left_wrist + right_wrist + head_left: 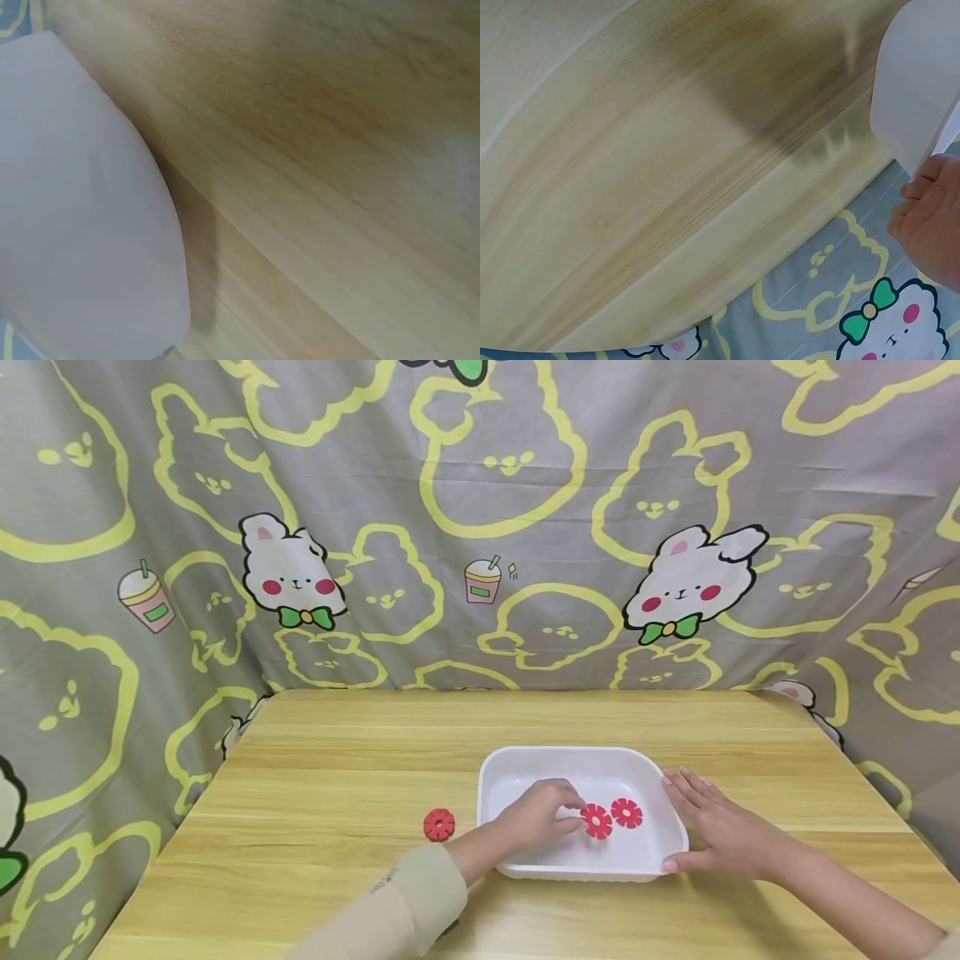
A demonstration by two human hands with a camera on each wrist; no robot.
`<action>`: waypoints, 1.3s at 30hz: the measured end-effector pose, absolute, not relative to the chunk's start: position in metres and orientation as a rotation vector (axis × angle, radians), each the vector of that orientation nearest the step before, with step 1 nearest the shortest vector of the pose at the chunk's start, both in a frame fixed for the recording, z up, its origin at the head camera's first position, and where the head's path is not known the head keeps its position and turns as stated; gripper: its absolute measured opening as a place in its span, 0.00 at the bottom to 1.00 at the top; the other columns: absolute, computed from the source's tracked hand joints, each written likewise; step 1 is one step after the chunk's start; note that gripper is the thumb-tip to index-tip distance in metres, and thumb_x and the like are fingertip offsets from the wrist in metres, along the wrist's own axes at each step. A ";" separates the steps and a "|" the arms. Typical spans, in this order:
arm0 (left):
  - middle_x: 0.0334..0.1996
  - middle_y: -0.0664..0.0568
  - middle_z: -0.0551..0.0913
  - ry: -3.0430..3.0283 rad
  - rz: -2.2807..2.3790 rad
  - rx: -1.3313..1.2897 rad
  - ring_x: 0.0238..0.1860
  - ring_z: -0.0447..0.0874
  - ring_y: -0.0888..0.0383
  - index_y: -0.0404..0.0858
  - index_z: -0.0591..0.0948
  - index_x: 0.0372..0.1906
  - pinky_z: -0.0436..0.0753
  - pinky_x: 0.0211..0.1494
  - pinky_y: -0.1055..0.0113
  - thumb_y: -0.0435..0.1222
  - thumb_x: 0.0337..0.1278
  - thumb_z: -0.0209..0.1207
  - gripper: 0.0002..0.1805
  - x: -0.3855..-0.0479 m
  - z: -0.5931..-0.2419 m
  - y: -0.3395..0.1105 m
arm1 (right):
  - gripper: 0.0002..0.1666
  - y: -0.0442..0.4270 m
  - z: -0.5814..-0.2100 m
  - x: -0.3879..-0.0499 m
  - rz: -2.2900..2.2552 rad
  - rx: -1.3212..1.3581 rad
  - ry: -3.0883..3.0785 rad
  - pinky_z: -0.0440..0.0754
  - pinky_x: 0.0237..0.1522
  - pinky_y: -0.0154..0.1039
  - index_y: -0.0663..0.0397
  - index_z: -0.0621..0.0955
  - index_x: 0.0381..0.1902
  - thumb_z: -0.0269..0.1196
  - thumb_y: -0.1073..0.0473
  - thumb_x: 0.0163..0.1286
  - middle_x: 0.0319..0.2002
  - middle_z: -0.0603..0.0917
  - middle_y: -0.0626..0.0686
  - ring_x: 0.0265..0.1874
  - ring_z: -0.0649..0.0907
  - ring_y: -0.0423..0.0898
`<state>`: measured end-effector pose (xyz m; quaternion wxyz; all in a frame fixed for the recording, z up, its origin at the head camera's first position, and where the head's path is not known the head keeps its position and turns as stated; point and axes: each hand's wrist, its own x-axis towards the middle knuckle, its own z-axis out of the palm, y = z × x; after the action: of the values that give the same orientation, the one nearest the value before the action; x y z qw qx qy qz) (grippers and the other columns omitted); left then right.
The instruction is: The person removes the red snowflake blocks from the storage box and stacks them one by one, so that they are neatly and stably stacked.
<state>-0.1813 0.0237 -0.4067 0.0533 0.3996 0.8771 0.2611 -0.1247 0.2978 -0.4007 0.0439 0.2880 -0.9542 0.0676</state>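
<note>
A white plastic basin stands on the wooden table. My left hand reaches into it and pinches the left edge of a red notched disc, a snowflake-shaped building piece with a centre hole. Just right of it, a second red disc lies in the basin. With its fingers extended and spread, my right hand rests against the basin's right side, thumb at the near corner. In the right wrist view, the fingers touch the basin's rim. The left wrist view shows the basin wall but no fingers.
Another red disc lies on the table, left of the basin. Part of a dark object shows beneath the left sleeve, too covered to identify. A patterned curtain hangs behind and beside the table.
</note>
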 end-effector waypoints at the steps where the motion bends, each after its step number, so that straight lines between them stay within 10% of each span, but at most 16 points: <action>1: 0.37 0.53 0.85 2.668 0.805 1.221 0.42 0.81 0.64 0.37 0.84 0.42 0.76 0.51 0.80 0.36 0.53 0.63 0.11 -0.181 -0.406 0.022 | 0.63 0.298 -0.401 -0.125 0.205 0.883 -2.913 0.20 0.60 0.16 0.74 0.59 0.65 0.60 0.28 0.49 0.63 0.65 0.72 0.62 0.25 0.23; 39: 0.37 0.47 0.84 2.884 1.254 1.237 0.40 0.82 0.55 0.33 0.84 0.38 0.82 0.48 0.69 0.32 0.46 0.66 0.11 -0.169 -0.408 -0.070 | 0.63 0.298 -0.400 -0.125 0.203 0.868 -2.915 0.20 0.60 0.15 0.72 0.59 0.66 0.61 0.28 0.49 0.63 0.65 0.71 0.63 0.26 0.24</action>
<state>-0.1690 -0.0702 -0.4083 -0.1187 0.3635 0.8474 0.3684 -0.1248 0.2984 -0.3999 0.0467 0.2843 -0.9553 0.0666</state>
